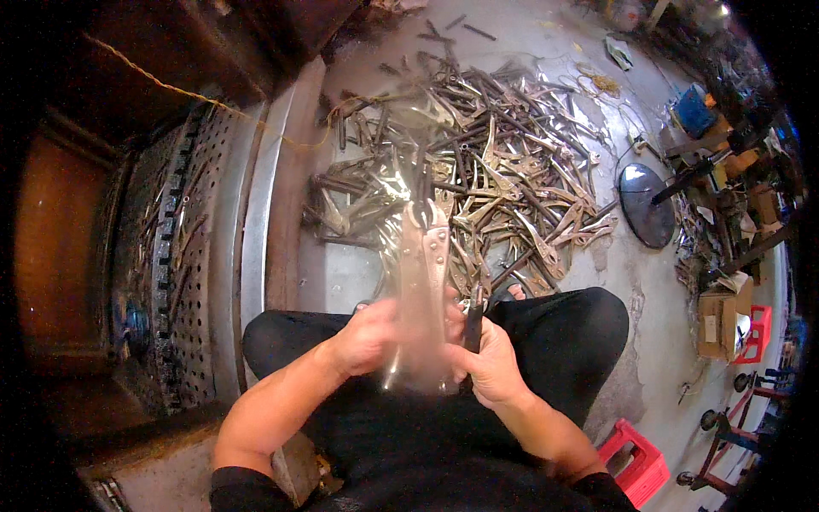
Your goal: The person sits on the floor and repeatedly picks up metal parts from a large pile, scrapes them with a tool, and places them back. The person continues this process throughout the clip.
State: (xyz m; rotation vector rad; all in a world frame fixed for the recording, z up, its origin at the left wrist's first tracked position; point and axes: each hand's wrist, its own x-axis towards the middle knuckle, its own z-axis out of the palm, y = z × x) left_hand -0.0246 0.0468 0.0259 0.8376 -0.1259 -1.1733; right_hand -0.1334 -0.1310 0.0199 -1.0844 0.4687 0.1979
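Note:
A pair of locking pliers (435,256) stands before me, silver metal with riveted plates and its jaws pointing away. My left hand (368,334) is closed round it from the left side, the fingertips smeared by blur. From the right, my right hand (488,363) is closed with its thumb along a short black bar (474,322), whose exact kind I cannot make out. Its fingers lie close against the pliers' handles. Past both hands, a large heap of similar pliers (503,179) and loose dark handles covers the floor.
A metal machine frame with a perforated panel (196,290) stands at the left. A yellow cord (162,78) crosses above it. To the right are a round black base (644,205), a cardboard box (719,322), a red plastic stool (633,465) and a wheeled rack (725,435).

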